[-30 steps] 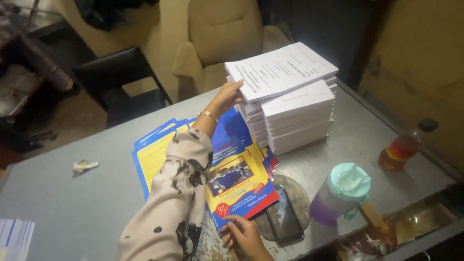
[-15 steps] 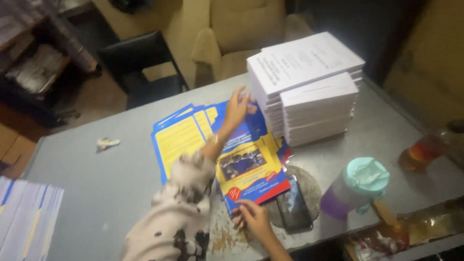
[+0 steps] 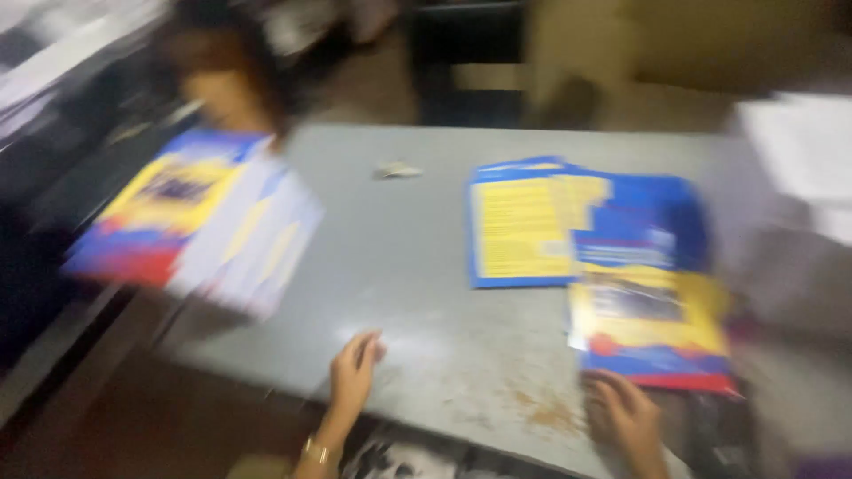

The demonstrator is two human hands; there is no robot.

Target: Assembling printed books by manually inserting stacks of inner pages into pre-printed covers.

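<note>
The view has swung hard to the left since half a second ago, and the left hand (image 3: 355, 372) has come off the white paper stack (image 3: 799, 160) at the far right. It now rests low on the grey bench (image 3: 426, 222), near the front edge, fingers loosely curled and its grip closed on nothing. The right hand (image 3: 626, 417) sits at the near corner of the blue, yellow and red leaflet pile (image 3: 652, 328), fingertips touching its lower edge; motion blur hides whether that grip pinches a sheet or just lies on it.

A second leaflet bundle (image 3: 191, 222) is at the bench's left end, fanned out and jutting over the edge; what supports it I cannot tell. There lies the risk: a nudge could spill those sheets to the floor. A yellow-faced spread of leaflets (image 3: 519, 226) lies mid-bench, overlapped by the near pile, so dragging one pile could skew the other. A small crumpled scrap (image 3: 397, 169) lies beyond, well apart from both hands.
</note>
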